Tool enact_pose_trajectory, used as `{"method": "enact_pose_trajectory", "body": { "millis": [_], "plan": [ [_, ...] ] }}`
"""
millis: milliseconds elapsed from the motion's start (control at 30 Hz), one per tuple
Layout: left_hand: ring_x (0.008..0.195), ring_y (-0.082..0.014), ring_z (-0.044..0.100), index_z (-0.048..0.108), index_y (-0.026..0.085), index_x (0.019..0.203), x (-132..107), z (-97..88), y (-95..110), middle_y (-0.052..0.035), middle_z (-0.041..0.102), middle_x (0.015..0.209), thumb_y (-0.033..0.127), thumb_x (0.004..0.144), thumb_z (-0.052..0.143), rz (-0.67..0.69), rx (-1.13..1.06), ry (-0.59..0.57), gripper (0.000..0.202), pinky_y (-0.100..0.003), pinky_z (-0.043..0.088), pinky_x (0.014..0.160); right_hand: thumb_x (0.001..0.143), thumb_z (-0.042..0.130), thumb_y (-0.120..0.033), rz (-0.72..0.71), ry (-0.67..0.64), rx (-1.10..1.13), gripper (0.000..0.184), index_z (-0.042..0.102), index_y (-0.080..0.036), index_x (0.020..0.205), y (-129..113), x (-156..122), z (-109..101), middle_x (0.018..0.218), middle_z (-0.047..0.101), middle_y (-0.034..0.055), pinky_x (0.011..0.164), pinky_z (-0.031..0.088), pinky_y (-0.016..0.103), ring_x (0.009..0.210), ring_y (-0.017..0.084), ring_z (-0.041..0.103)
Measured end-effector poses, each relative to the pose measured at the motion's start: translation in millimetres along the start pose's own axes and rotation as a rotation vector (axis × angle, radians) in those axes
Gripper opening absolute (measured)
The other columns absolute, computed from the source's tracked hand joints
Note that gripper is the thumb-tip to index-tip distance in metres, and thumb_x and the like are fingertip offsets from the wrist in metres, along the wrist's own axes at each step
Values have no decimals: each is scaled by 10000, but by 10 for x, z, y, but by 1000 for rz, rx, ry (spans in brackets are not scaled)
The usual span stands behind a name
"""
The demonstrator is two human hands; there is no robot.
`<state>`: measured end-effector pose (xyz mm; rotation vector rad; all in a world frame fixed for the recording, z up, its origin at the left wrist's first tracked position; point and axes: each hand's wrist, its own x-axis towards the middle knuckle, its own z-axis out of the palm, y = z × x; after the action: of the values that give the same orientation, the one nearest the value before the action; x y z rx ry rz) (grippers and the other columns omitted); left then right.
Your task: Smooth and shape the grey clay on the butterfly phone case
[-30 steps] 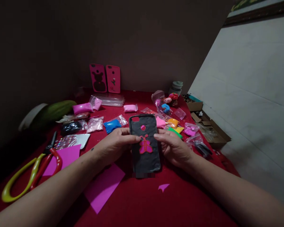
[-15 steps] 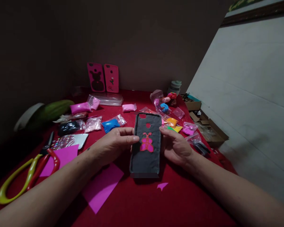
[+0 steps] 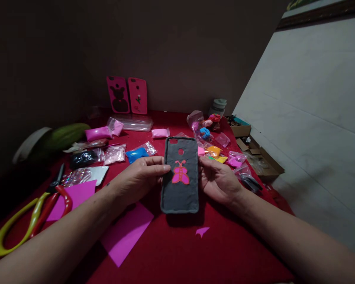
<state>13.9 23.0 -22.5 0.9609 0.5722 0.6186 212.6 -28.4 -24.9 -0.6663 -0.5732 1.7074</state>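
A dark grey phone case (image 3: 180,199) with a butterfly (image 3: 180,173) in pink with orange-red outlines is held up over the red cloth. On its left edge my left hand (image 3: 142,175) is closed, thumb on the front face. My right hand (image 3: 220,179) grips the right edge, its fingers partly hidden behind the case. Beneath my left forearm lies a pink sheet (image 3: 128,236), and a small pink scrap (image 3: 202,231) rests on the cloth below the case.
Red-and-yellow-handled scissors (image 3: 37,221) lie at the left on another pink sheet (image 3: 73,197). Bags of coloured clay, including a blue one (image 3: 137,154), spread across the middle. Two decorated cases (image 3: 118,94) lean on the back wall. Cardboard boxes (image 3: 263,161) stand at the right.
Both hands have lifted the phone case slightly up and to the left, and its face is tilted a little differently. The grip is the same.
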Motion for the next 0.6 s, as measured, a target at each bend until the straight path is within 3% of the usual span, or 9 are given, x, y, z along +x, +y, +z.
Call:
{"method": "enact_pose_trajectory", "body": {
  "millis": [233, 400, 600],
  "plan": [
    [815, -227, 698, 725, 129, 1037, 5, -12, -1, -141, 742, 971, 212, 747, 733, 6, -8, 6, 301, -369, 521, 836, 786, 598, -156, -37, 20, -32, 145, 701, -136, 886, 25, 6, -34, 762, 734, 51, 788, 571, 296, 743, 162, 695],
    [796, -216, 697, 725, 129, 1034, -2, -13, 1, -134, 746, 962, 203, 740, 738, 5, -9, 15, 303, -365, 525, 829, 742, 630, -156, -11, 0, -32, 101, 692, -145, 821, 13, -9, 11, 690, 718, 37, 776, 580, 340, 693, 174, 687],
    [837, -236, 707, 719, 128, 1046, -5, 20, -5, -133, 749, 971, 215, 730, 741, 3, -27, 26, 328, -358, 534, 824, 753, 621, -179, -4, -20, -64, 98, 690, -164, 820, 19, -22, 14, 719, 723, 41, 808, 564, 369, 771, 193, 695]
  ]
}}
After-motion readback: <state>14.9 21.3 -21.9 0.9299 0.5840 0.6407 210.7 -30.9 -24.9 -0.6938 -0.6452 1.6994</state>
